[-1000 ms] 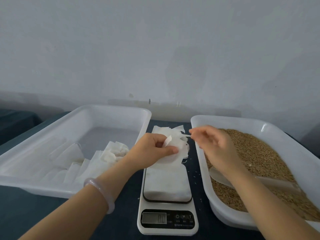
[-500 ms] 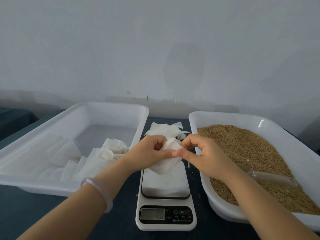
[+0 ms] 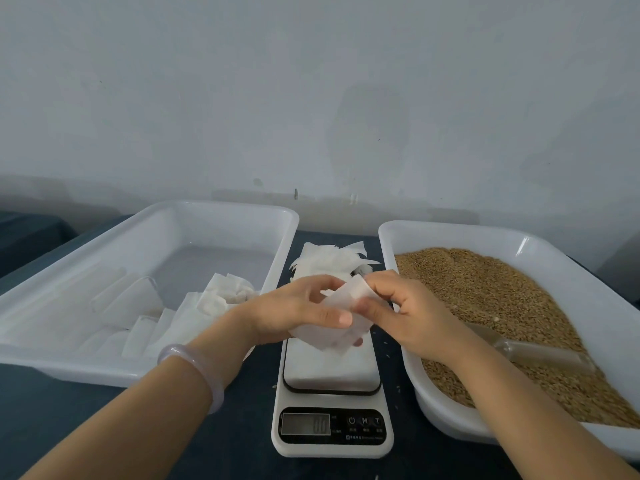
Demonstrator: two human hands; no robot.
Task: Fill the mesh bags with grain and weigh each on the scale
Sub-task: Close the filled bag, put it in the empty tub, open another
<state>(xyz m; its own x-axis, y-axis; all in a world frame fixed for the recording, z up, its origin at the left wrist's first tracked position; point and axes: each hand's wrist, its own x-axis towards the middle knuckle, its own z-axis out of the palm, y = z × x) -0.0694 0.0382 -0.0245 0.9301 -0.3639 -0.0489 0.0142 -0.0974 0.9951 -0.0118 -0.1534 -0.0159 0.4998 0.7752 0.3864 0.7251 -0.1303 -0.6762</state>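
Note:
Both hands hold one flat white mesh bag (image 3: 341, 315) above the white digital scale (image 3: 330, 393). My left hand (image 3: 294, 310) grips the bag's left side with thumb on top. My right hand (image 3: 401, 311) pinches its upper right edge. The scale's platform lies bare beneath them and its display is lit. A loose pile of flat white mesh bags (image 3: 332, 259) lies behind the scale. Brown grain (image 3: 502, 306) fills the white tray (image 3: 571, 258) on the right, where a clear scoop (image 3: 533, 351) lies in the grain.
A white tray (image 3: 104, 244) on the left holds several white bags (image 3: 214, 303) near its right wall. The trays flank the scale on a dark tabletop (image 3: 69, 420). A pale wall stands close behind. A few grains lie scattered beside the scale.
My right hand came from above the grain tray's rim down to the bag and took hold of its edge. Both hands now hold the bag a little lower over the scale.

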